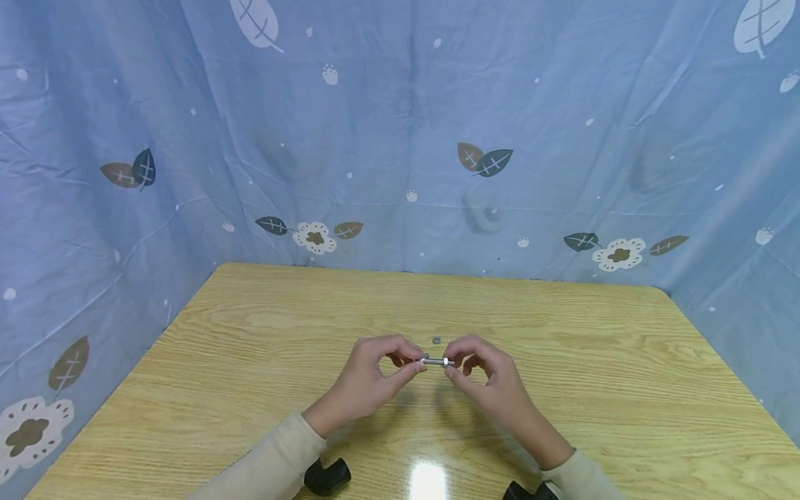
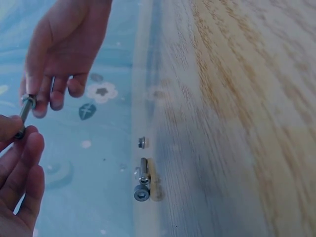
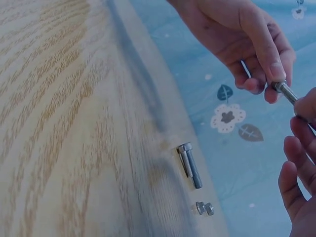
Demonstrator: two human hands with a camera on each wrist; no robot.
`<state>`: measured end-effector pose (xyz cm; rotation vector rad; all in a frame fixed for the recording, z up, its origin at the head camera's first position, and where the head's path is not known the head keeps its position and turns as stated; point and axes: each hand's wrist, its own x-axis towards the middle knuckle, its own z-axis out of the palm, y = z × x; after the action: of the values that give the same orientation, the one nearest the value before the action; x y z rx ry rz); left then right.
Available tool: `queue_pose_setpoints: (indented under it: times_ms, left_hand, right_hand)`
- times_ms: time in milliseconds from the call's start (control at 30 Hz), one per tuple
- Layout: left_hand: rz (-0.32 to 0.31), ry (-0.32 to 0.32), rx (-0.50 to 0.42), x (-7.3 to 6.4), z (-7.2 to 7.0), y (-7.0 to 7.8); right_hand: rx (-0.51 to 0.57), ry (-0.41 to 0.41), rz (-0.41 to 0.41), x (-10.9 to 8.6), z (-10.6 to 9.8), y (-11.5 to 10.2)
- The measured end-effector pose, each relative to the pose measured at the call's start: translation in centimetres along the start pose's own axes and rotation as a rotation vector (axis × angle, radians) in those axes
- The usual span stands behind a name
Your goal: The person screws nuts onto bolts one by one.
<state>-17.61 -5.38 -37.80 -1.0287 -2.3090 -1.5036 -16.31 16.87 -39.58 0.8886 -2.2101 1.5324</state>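
Observation:
Above the table, a silver bolt [image 1: 432, 361] is held level between the two hands. My left hand [image 1: 375, 375] pinches its head end between thumb and fingertips, and the head is mostly covered. At the other end sits a nut [image 1: 446, 362], pinched by the thumb and index finger of my right hand [image 1: 496, 382]. In the left wrist view the nut [image 2: 29, 101] shows around the bolt's end, with the shank [image 2: 24, 114] bare between the hands. The right wrist view shows threads on the bolt [image 3: 289, 93].
On the wooden table [image 1: 281, 305], beyond the hands, lie loose bolts [image 3: 192, 168] side by side, one with a hex-socket head [image 2: 141, 193]. Near them are two flanged nuts [image 3: 200, 208]. A blue patterned curtain [image 1: 387, 104] hangs around the table's back and sides.

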Motion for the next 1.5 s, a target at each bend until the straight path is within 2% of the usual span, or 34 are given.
queue_pose_setpoints:
  times_ms: [167,267,567,933,1000,1200,1267,1500]
  left_hand:
    - [-0.002,-0.002,0.001,-0.03,-0.05,-0.02]
    - [0.0,-0.002,-0.005,-0.02,-0.06,-0.09]
    - [0.006,-0.002,-0.002,-0.04,-0.08,-0.15]
    - [0.017,0.002,-0.019,0.01,0.1,-0.16]
    - [0.019,0.003,-0.016,0.08,0.12,-0.16]
    - [0.026,0.003,-0.008,0.06,0.07,0.01]
    - [0.029,0.0,-0.008,0.05,0.09,0.01]
    - [0.03,0.005,-0.011,-0.04,0.15,-0.21]
  right_hand:
    - [-0.039,-0.004,0.077,-0.08,-0.05,-0.19]
    - [-0.042,-0.004,0.089,-0.09,-0.02,-0.12]
    - [0.026,-0.018,-0.03,0.05,0.13,0.2]
    - [-0.022,-0.008,0.087,-0.08,-0.02,-0.13]
    - [-0.013,-0.008,0.077,-0.08,-0.06,-0.16]
    - [0.018,-0.016,-0.031,-0.04,0.0,-0.03]
    - [0.018,-0.013,-0.038,-0.05,0.0,-0.01]
    - [-0.016,-0.003,0.074,-0.19,0.13,-0.14]
